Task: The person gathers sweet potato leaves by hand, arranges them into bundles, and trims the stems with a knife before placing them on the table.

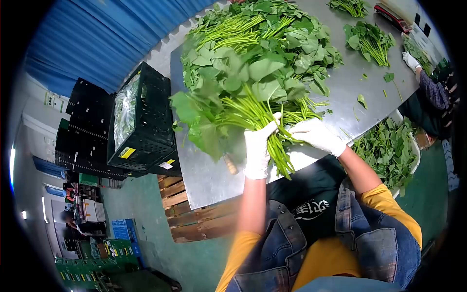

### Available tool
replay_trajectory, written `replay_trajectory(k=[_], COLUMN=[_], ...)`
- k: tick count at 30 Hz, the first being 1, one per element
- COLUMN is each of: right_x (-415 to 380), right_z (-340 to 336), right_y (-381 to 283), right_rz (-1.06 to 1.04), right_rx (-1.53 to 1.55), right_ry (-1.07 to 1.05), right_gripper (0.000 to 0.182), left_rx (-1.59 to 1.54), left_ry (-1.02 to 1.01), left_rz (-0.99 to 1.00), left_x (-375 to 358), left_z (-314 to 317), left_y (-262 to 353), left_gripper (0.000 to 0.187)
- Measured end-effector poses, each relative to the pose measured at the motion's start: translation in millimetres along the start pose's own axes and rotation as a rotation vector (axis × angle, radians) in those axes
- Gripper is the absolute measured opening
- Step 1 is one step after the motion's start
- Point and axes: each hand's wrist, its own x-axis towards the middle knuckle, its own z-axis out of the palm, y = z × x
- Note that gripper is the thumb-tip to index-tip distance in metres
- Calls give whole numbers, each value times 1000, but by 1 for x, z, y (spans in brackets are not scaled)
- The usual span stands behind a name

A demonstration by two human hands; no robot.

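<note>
Both of my hands wear white gloves. My left hand (pixel 258 148) is closed around the stems of a bunch of leafy greens (pixel 248 109), with leaves to the upper left and cut stem ends pointing down toward me. From the right, my right hand (pixel 317 136) reaches in, its fingers closed at the stems of the same bunch; its fingertips are partly hidden. Beyond the bunch lies a big heap of leafy greens (pixel 233 31) on the metal table (pixel 206 182). A wooden handle (pixel 230 164) shows just left of my left wrist, partly blurred.
Smaller bunches (pixel 370 43) lie at the table's far right, near a red scale-like device (pixel 392 18). A co-worker's gloved hand (pixel 411 61) rests by greens there. A white tub (pixel 416 151) of leaves stands right; black crates (pixel 154 109) and a wooden pallet (pixel 199 221) are left.
</note>
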Motion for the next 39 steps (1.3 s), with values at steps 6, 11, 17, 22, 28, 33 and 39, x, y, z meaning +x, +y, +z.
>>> replay_trajectory(k=[6, 11, 17, 22, 28, 33, 39], right_x=[-8, 0, -41, -70, -17, 12, -31], right_z=[9, 25, -24, -70, -4, 27, -44], right_y=[-1, 36, 102, 65, 22, 39, 91], right_rz=[-47, -207, -364, -93, 184, 166, -248], right_rx=[-84, 140, 818, 1104, 840, 1019, 1250], right_ry=[9, 352, 345, 707, -138, -98, 418], right_gripper=[48, 24, 29, 19, 37, 26, 9], left_rx=[-53, 20, -51, 169, -175, 428, 261], left_ry=[187, 222, 326, 172, -2, -116, 126], left_rz=[116, 96, 59, 133, -132, -104, 207], left_x=[0, -3, 16, 8, 10, -10, 7], left_z=[5, 11, -18, -52, -43, -20, -82], left_y=[-17, -20, -37, -6, -35, -19, -35], left_gripper=[18, 19, 16, 21, 27, 22, 27])
